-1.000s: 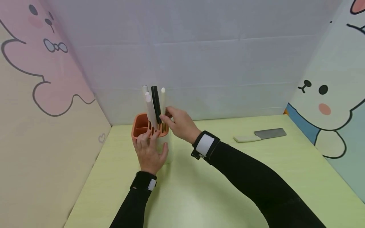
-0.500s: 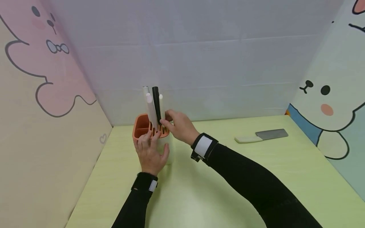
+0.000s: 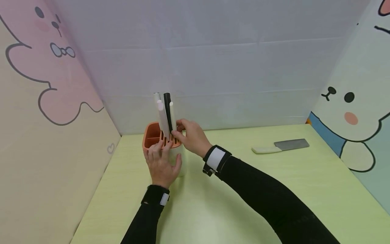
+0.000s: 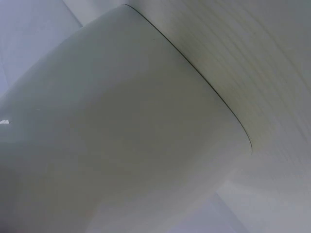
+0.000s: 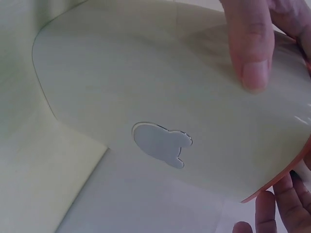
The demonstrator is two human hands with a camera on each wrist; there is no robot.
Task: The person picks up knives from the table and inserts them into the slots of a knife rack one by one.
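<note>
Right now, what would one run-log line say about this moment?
left hand: steadies knife holder | right hand: pinches cream-handled knife in slot | cleaver: flat on table

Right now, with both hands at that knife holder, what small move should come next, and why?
Probably the right hand lets go of the cream knife: its handle stands in the holder level with the others, while the left hand steadies the holder and a cleaver lies on the table.
</note>
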